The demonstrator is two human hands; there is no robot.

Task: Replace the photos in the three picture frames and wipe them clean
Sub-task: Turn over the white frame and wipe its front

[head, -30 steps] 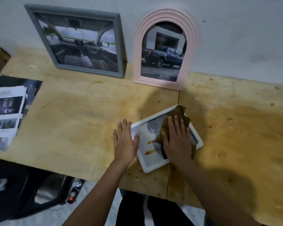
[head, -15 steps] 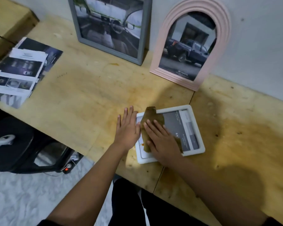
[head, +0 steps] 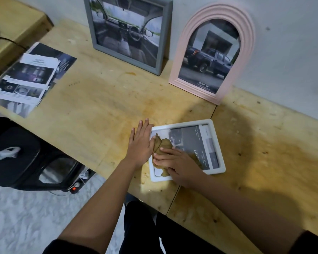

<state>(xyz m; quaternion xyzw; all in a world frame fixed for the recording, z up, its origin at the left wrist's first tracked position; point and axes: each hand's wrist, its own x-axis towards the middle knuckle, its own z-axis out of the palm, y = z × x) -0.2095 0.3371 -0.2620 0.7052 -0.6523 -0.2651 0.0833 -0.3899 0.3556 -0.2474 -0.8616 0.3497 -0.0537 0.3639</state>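
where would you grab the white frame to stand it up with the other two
Probably by its far right corner, coming from the right. The white frame lies flat on the table, so its thin rim is the only edge to pinch. The left hand rests against its left side and the right hand presses the cloth on the glass there; the right rim is bare.

"TOYOTA" with logo at the foot of the truck photo (head: 207, 63) inside the pink arched frame (head: 246, 52); other print illegible.
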